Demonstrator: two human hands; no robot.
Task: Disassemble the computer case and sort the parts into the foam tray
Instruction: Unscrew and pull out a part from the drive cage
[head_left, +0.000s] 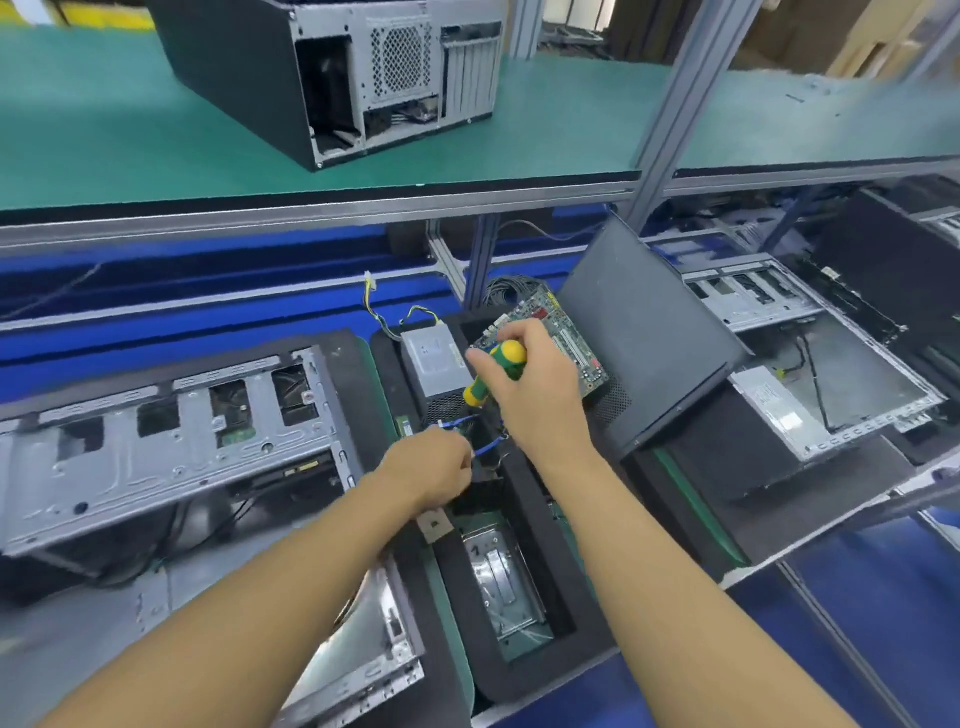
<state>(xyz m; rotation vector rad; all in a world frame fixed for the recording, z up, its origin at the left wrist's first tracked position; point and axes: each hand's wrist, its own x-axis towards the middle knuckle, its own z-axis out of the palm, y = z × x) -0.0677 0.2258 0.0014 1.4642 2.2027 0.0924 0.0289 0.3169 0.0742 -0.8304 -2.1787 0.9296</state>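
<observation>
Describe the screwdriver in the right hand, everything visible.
The screwdriver has a chunky handle, green with a yellow end cap and yellow collar, seemingly plastic. The right hand grips it, fingers curled round the handle. It tilts, cap up-right, collar down-left, above the foam tray. Its shaft cannot be made out.

Right hand (524, 395) gripping green-yellow screwdriver (493, 371) over foam tray (566, 551); left hand (431, 470) apparently pinching blue cables (483, 447); stripped case (166, 441) at left
</observation>
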